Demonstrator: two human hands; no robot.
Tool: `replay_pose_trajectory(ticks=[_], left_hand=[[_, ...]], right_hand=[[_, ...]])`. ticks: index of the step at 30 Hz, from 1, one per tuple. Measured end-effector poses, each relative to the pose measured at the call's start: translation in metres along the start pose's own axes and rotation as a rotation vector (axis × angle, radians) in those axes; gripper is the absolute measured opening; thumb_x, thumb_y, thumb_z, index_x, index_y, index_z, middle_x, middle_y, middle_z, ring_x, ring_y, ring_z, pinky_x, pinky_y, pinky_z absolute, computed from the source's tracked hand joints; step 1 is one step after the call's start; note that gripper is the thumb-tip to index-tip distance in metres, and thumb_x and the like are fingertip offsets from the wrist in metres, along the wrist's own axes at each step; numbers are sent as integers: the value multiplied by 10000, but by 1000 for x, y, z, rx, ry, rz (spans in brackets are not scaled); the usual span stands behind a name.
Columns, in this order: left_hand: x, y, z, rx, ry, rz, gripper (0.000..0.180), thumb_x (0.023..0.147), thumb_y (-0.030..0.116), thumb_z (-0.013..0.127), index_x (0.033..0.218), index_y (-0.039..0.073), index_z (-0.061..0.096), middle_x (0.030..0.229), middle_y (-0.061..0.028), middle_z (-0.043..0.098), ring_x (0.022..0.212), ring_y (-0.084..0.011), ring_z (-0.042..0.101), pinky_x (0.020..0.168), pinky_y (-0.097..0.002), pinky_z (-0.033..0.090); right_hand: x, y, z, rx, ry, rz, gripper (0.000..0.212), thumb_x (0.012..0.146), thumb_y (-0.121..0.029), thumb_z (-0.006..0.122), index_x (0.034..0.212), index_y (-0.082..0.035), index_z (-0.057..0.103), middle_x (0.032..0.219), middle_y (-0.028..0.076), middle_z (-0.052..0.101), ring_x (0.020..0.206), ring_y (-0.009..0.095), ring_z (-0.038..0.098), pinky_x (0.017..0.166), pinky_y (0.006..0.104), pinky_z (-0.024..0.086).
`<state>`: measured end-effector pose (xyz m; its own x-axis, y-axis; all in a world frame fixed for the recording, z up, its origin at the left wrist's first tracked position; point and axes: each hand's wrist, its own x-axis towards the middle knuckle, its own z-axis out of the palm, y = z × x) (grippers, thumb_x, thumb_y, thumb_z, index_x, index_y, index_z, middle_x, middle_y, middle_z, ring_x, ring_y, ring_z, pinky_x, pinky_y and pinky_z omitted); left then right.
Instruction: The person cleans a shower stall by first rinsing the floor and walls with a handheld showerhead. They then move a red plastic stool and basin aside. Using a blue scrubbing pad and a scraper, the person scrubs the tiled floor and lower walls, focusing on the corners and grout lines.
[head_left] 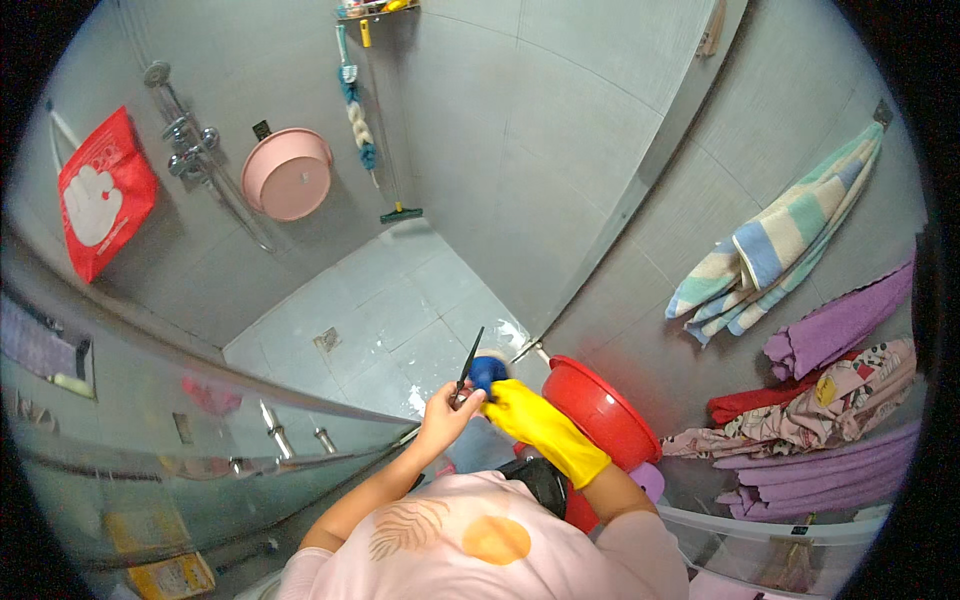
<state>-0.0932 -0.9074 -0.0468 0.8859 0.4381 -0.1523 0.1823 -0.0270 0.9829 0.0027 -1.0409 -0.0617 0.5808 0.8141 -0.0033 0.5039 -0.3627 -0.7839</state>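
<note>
My bare left hand point(448, 415) is closed around the lower end of a thin black pointed tool point(470, 357), whose tip points up and away. It may be a comb or a blade; I cannot tell which. On my right hand point(525, 415) is a long yellow rubber glove. Its fingers grip a rounded blue object point(487, 372) with a pale far edge, possibly a brush head. Both hands meet in front of my chest, and the black tool lies against or just beside the blue object. The gloved fingers partly cover the blue object.
A red basin point(605, 410) stands right of my gloved hand. Wet floor tiles point(400, 290) with a drain point(327, 341) lie ahead. A glass door point(250, 440) runs along the left. Towels point(790, 235) and clothes hang right; a pink basin point(287, 175) hangs on the far wall.
</note>
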Motion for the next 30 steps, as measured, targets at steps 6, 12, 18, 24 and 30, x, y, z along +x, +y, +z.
replay_pose_trajectory(ticks=[6, 12, 18, 24, 30], left_hand=[[75, -36, -32, -102, 305, -242, 334, 776, 327, 653, 721, 9, 568, 581, -12, 516, 525, -86, 443, 453, -251, 343], [149, -48, -48, -806, 590, -400, 213, 810, 227, 582, 718, 49, 510, 559, -19, 469, 463, -118, 426, 438, -254, 320], [205, -15, -42, -1234, 394, -340, 143, 793, 160, 519, 828, 22, 506, 584, -53, 467, 492, -139, 434, 479, -259, 352], [287, -26, -54, -896, 197, -489, 269, 842, 289, 525, 835, 20, 525, 552, -33, 450, 474, -121, 399, 465, -253, 308], [387, -62, -87, -427, 217, -468, 257, 851, 267, 530, 885, 13, 544, 560, -4, 485, 461, -79, 396, 418, -239, 300]], right_hand=[[94, -2, 10, -87, -231, 0, 265, 798, -276, 520, 844, -27, 599, 841, 201, 600, 813, 382, 558, 676, 454, 435], [162, 37, -20, 782, -421, 575, 321, 875, -322, 485, 1015, -43, 560, 891, 141, 625, 698, 223, 601, 563, 288, 448], [227, 45, -38, 1692, -364, 890, 286, 832, -339, 591, 1019, -125, 561, 711, 16, 565, 498, 76, 466, 443, 223, 353], [291, 58, -48, 1637, -121, 878, 243, 831, -282, 601, 1035, -152, 572, 728, 22, 574, 492, 75, 469, 427, 223, 350], [380, 86, -67, 1020, 328, 771, 256, 832, -243, 599, 972, -29, 582, 762, 62, 605, 548, 85, 507, 456, 183, 388]])
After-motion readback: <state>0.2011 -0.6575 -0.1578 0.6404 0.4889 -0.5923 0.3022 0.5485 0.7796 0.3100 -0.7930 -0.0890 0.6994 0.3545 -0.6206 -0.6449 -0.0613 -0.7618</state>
